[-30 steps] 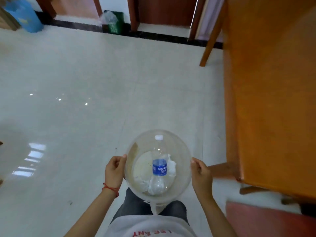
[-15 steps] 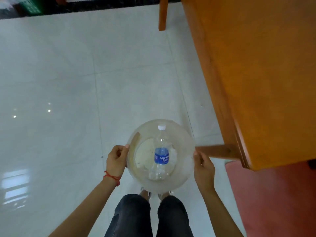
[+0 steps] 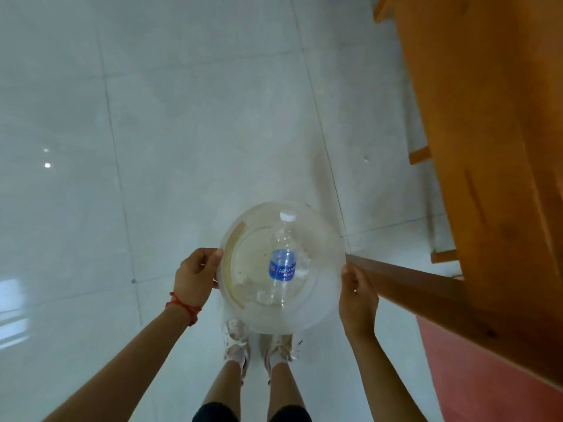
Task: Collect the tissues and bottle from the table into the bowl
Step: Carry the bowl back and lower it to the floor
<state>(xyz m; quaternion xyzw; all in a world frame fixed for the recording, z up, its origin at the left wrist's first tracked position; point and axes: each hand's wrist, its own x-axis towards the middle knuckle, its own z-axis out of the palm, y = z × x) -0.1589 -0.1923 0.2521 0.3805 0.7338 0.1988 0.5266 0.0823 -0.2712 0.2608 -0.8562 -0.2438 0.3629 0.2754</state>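
Observation:
A clear plastic bowl (image 3: 316,306) hangs in the air in front of me above the floor. My left hand (image 3: 195,277) grips its left rim and my right hand (image 3: 358,300) grips its right rim. Inside lies a clear water bottle (image 3: 283,263) with a blue label and a white cap pointing away from me. Crumpled white tissues (image 3: 263,296) lie under and beside the bottle on the bowl's bottom. A red string circles my left wrist.
An orange wooden table (image 3: 493,147) fills the right side, its corner close to my right hand. A red floor mat (image 3: 493,382) lies at lower right. White glossy floor tiles (image 3: 152,147) spread left and ahead. My feet in white shoes (image 3: 237,339) stand below the bowl.
The view has tilted further down, so the doors and bins are gone and my feet show. Both hands keep the same hold on the bowl, which sits closer to the table corner.

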